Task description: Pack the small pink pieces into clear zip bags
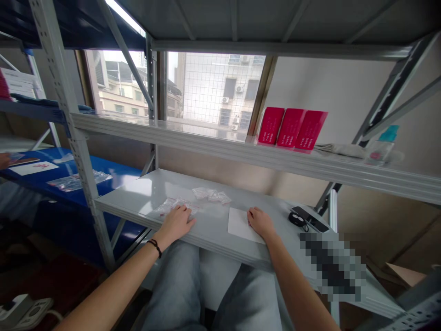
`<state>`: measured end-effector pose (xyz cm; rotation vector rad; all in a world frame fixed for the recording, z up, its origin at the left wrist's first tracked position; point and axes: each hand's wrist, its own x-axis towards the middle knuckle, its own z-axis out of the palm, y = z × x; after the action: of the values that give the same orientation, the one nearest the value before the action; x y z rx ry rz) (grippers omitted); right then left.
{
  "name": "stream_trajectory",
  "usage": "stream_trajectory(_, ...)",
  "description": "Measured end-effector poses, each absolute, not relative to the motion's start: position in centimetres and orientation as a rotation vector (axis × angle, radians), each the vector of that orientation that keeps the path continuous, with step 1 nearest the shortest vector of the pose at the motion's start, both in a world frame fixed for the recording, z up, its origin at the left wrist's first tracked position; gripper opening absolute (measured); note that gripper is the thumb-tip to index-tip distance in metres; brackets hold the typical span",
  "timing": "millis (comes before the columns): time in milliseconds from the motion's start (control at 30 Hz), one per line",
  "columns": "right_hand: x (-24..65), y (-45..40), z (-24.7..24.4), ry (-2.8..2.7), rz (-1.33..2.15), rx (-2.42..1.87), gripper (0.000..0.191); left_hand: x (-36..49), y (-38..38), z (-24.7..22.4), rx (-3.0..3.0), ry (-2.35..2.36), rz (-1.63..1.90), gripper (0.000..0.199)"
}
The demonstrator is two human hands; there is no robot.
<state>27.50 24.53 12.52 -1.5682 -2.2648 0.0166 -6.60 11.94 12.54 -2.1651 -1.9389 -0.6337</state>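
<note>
My left hand [176, 222] rests palm down near the front edge of the grey shelf [210, 225], thumb apart from the fingers. Its fingertips touch a pile of clear plastic bags [168, 205]; the contents are too small to name. Farther back lie several more small clear bags [211, 195]. My right hand [261, 222] lies on the right part of a white sheet of paper [238, 223]. Its fingers are curled in, and whatever they may hold is hidden from view.
A black round object with a cord [296, 219] sits by a dark phone [312, 219] at right. Red boxes [291, 128] and a teal-topped spray bottle [381, 146] stand on the upper shelf. At left, another person's hand [4, 160] is over a blue table [113, 170].
</note>
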Motion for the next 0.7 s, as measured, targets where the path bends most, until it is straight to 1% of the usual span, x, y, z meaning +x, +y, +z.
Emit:
stream_trajectory(67,27.6,24.6,12.3,-2.279,0.001,-1.557,0.031,-6.2,11.8,12.3,-2.133,-1.962,-0.655,0.022)
stream_trajectory(233,27.7,24.6,11.9,-2.266,0.01,-1.522,0.03,-5.7,11.9,12.4,-2.094,-1.994,-0.782,0.029)
stream_trajectory(367,27.8,24.6,12.1,-2.207,0.077,-1.464,0.029,-5.9,12.5,12.7,-2.061,-2.002,-0.942,0.028)
stream_trajectory(467,28.3,24.7,12.7,-2.101,0.145,-1.383,0.029,-6.2,13.2,13.1,-2.019,-2.019,-1.095,0.027)
stream_trajectory(633,29.8,24.8,14.3,-1.806,0.209,-1.262,0.04,-6.2,13.9,13.9,-1.934,-2.036,-1.392,0.027)
stream_trajectory(700,30.1,24.3,15.2,-1.729,0.239,-1.222,0.042,-5.8,13.8,14.4,-1.903,-2.038,-1.585,0.029)
